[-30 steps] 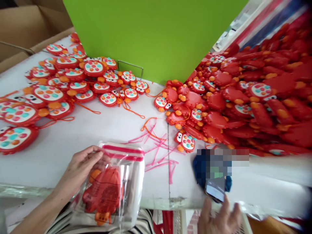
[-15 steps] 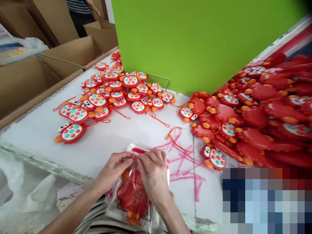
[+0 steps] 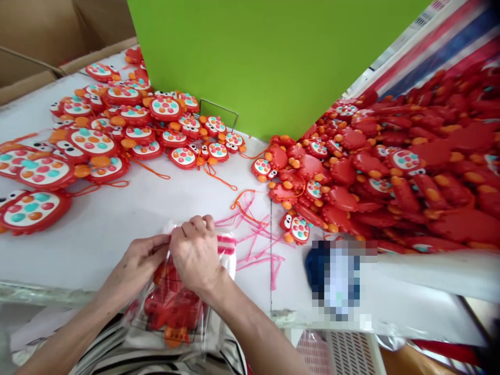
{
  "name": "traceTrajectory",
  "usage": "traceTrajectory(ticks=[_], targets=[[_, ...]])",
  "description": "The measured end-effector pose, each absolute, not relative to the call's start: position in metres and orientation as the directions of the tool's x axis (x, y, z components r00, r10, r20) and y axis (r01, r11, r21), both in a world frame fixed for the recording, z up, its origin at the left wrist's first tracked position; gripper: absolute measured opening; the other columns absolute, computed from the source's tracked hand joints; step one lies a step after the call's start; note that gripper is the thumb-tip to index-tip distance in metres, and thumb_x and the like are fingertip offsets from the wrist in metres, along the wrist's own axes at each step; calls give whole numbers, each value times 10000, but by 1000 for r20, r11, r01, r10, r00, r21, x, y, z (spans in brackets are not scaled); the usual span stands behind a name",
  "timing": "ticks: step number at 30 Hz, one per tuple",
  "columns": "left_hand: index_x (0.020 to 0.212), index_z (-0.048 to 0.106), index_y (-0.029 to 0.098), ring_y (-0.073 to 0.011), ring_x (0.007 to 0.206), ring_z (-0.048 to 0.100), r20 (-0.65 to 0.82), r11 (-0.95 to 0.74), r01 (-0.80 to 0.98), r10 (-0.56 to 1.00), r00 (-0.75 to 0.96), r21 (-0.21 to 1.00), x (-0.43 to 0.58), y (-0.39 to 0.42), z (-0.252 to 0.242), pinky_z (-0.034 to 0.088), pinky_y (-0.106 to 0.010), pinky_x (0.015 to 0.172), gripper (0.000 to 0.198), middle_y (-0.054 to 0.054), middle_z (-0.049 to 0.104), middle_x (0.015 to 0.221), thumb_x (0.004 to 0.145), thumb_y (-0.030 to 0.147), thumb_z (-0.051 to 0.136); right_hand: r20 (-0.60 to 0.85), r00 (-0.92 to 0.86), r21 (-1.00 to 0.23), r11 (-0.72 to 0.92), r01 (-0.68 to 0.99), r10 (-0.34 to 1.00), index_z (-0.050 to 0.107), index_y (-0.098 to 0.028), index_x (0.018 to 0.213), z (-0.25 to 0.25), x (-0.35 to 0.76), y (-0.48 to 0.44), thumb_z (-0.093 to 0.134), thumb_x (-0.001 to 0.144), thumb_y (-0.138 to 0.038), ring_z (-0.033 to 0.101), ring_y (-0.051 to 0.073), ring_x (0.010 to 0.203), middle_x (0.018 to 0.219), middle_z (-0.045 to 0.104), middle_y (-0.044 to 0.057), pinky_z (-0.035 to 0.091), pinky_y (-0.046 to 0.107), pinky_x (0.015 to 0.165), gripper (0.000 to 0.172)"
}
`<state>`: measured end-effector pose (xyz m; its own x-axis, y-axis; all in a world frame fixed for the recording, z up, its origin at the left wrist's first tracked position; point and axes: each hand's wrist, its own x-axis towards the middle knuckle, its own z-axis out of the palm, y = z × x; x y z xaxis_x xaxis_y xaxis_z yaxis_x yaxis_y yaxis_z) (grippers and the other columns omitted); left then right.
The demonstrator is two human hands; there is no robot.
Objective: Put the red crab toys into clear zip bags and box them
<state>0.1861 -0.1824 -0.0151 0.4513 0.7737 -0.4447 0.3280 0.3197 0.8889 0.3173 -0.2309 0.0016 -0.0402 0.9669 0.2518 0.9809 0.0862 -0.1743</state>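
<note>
A clear plastic bag (image 3: 229,263) with a pink strip along its top rests at the table's front edge, against the striped clothing. Inside it is a red toy (image 3: 172,307) with orange parts, its back facing up. My left hand (image 3: 135,263) pinches the bag's upper left edge between thumb and fingers. Close beside it, my right hand (image 3: 195,255) is closed over the bag's top, knuckles up, fingertips hidden. The pink strip's right end shows past my right hand.
Red animal-shaped toys (image 3: 166,107) with coloured dots stand grouped at left, and a large heap (image 3: 351,172) lies at right. A green panel (image 3: 250,62) rises behind. Pink strips (image 3: 253,245) and an orange cord lie on the white table (image 3: 128,219). Cardboard boxes (image 3: 35,31) stand far left.
The view has swung right. My right hand has curled more tightly over the bag's top and sits further left along it, leaving the pink strip's right end showing. My left hand keeps its pinch.
</note>
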Motion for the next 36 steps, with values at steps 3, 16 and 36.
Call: traceTrajectory(ticks=[3,16,36], targets=[[843,719,179,-213,718,640,-449,320,326,742,497,890,184,-183,-21,511,-258,639,240,-26,707,737,720,377,664,246,88,-199,-39,979,965,598,-170,740,3,339,-230,550,847,-189,503,219,779,728,619,45,350,373,793,118],[838,731,168,-203,755,636,-380,304,227,750,542,925,189,-185,-13,482,-286,744,196,-16,708,746,758,316,631,176,-62,-257,107,960,982,612,-178,731,17,320,-237,618,837,-188,528,195,750,713,643,20,341,328,744,106],[655,641,155,-148,617,536,-294,193,233,768,569,953,190,-188,-10,384,-230,583,252,5,599,622,823,305,529,238,-7,-254,69,965,971,597,-183,675,8,329,-229,553,835,-135,549,192,698,657,623,29,370,322,741,172]])
